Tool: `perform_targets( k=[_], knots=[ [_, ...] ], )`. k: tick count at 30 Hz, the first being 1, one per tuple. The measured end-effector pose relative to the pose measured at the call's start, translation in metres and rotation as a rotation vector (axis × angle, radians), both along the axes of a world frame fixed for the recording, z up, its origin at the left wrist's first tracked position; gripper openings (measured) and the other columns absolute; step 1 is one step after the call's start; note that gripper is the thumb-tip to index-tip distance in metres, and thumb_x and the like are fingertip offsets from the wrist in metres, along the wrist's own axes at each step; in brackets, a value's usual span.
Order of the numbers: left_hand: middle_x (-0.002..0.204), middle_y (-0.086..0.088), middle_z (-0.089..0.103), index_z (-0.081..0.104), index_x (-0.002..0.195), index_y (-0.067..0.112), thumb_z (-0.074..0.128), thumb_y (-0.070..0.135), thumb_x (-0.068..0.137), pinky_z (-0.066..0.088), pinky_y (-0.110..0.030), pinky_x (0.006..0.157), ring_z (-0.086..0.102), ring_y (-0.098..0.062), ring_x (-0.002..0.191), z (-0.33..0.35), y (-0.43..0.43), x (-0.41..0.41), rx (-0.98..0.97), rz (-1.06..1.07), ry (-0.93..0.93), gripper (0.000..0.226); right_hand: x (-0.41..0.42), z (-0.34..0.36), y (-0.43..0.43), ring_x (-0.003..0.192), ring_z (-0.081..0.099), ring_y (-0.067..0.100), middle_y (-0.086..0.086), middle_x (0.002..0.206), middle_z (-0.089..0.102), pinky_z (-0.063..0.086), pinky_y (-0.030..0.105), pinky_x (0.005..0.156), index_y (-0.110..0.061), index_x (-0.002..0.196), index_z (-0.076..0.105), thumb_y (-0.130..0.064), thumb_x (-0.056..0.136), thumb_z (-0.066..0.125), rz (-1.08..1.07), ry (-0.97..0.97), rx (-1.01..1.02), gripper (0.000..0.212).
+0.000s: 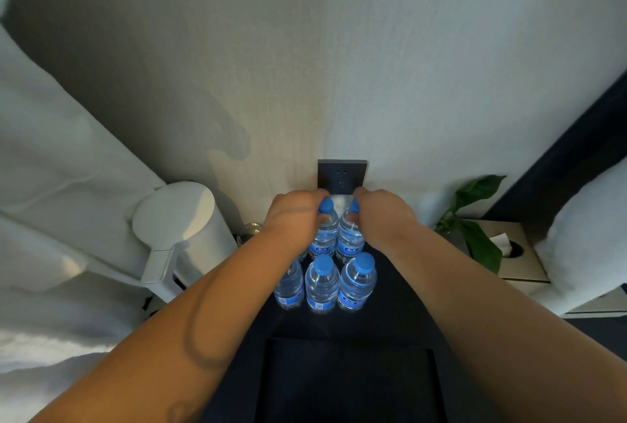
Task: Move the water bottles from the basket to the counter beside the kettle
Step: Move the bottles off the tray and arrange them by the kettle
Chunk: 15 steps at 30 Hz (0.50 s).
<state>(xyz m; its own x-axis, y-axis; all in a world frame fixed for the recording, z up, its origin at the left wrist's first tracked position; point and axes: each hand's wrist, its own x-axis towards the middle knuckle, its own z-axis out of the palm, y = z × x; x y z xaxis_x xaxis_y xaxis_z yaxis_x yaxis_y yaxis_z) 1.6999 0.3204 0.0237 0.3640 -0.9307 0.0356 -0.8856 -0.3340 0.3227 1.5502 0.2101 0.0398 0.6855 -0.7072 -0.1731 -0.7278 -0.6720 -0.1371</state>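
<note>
on the dark counter (400,304), left hand (294,215) and right hand (383,212) each clasp a back-row bottle's neck.

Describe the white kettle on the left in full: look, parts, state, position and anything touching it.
The kettle is matte white and looks like plastic, a smooth cylinder with a flat round lid, shut. A squared handle juts toward the camera at its lower front. It stands upright on the dark counter, left of the bottles and near the wall. Neither hand touches it. A small glass object sits just behind its right side; contact cannot be told.
</note>
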Motion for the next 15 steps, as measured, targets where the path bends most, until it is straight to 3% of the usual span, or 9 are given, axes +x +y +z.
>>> perform_targets(
  k=[6, 11, 15],
  knots=[
    [0.113, -0.003, 0.072, 0.062, 0.127, 0.027, 0.062, 0.03, 0.099, 0.05, -0.036, 0.087, 0.066, -0.028, 0.099, 0.011, 0.0, -0.003, 0.073, 0.015, -0.032, 0.028, -0.003, 0.003, 0.001, 0.094, 0.065, 0.027, 0.009, 0.101, 0.063, 0.058, 0.041, 0.082, -0.015, 0.132, 0.056, -0.036, 0.107, 0.062, -0.001, -0.015, 0.017, 0.033],
    [0.108, -0.003, 0.072, 0.064, 0.12, 0.023, 0.062, 0.025, 0.098, 0.053, -0.039, 0.086, 0.066, -0.026, 0.096, 0.017, 0.001, -0.007, 0.083, 0.004, -0.056, 0.022, -0.004, 0.001, 0.004, 0.087, 0.059, 0.024, 0.007, 0.1, 0.063, 0.051, 0.037, 0.074, -0.016, 0.133, 0.055, -0.038, 0.108, 0.061, -0.01, -0.035, 0.026, 0.034],
    [0.108, -0.003, 0.073, 0.064, 0.119, 0.022, 0.063, 0.025, 0.096, 0.046, -0.036, 0.086, 0.067, -0.027, 0.098, 0.017, 0.002, -0.007, 0.056, -0.011, -0.135, 0.024, -0.01, -0.001, 0.011, 0.091, 0.062, 0.026, 0.009, 0.109, 0.067, 0.047, 0.037, 0.072, -0.019, 0.146, 0.044, -0.044, 0.107, 0.058, -0.029, -0.07, 0.009, 0.048]
  ],
)
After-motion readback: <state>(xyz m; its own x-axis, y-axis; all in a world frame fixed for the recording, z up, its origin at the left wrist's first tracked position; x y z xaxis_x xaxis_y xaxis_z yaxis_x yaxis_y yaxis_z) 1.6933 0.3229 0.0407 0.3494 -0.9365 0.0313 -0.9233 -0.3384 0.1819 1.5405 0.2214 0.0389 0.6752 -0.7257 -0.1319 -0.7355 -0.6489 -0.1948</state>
